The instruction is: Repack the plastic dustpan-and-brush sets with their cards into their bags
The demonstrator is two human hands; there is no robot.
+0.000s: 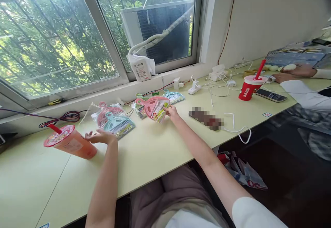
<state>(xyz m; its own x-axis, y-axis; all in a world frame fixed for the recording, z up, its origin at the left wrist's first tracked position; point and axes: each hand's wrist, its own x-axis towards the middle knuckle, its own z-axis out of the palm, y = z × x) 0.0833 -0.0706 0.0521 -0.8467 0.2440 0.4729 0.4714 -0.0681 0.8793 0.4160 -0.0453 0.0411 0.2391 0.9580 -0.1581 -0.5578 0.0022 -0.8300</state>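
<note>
Dustpan set (150, 105): pink, tilted over the worktop (147, 155), overlapping a green-handled set (141, 113).
Right hand (171, 111): fingers pinching the near corner by the label (166, 106); a light, flat pinch should spare the bristles (160, 104).
Left hand (102, 137): fingers loosely spread, beside the drink cup (81, 146); contact cannot be told.
Surfaces: smooth fan-shaped plastic, pale straight bristles, glossy crinkled wrap (124, 130) on the teal set (110, 121).

Red cup (248, 89) upright on bench (150, 159), phone (271, 95) just beside; tissue pack (141, 71) on windowsill (172, 75); air-conditioner unit (165, 24) outside window (64, 45).
</note>
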